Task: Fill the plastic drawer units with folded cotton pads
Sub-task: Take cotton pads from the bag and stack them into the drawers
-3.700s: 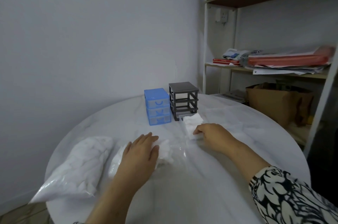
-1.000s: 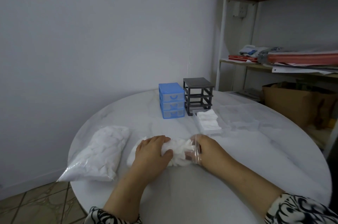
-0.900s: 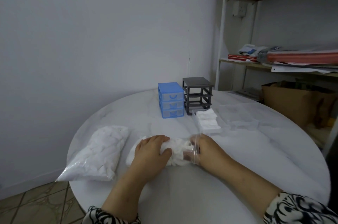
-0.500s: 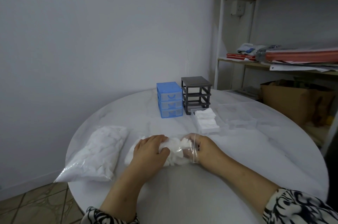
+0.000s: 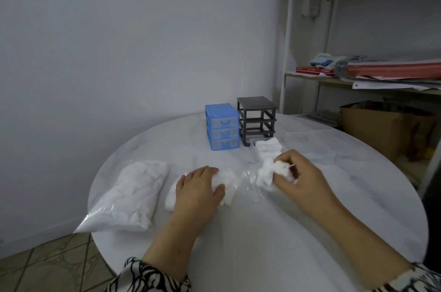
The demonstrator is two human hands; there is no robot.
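Observation:
A blue three-drawer unit and an empty dark grey drawer frame stand side by side at the far side of the round table. A clear drawer with folded cotton pads lies on the table in front of the grey frame. My left hand presses down on an open clear bag of cotton pads. My right hand is shut on a bunch of white cotton pads just outside the bag's mouth.
A full sealed bag of cotton pads lies at the table's left edge. Clear drawers rest on the white marble table to the right. A shelf unit with papers and a cardboard box stands at the right.
My right hand has pulled a bunch of cotton pads out of the open bag and lifted it up and to the right. My left hand stays on the bag.

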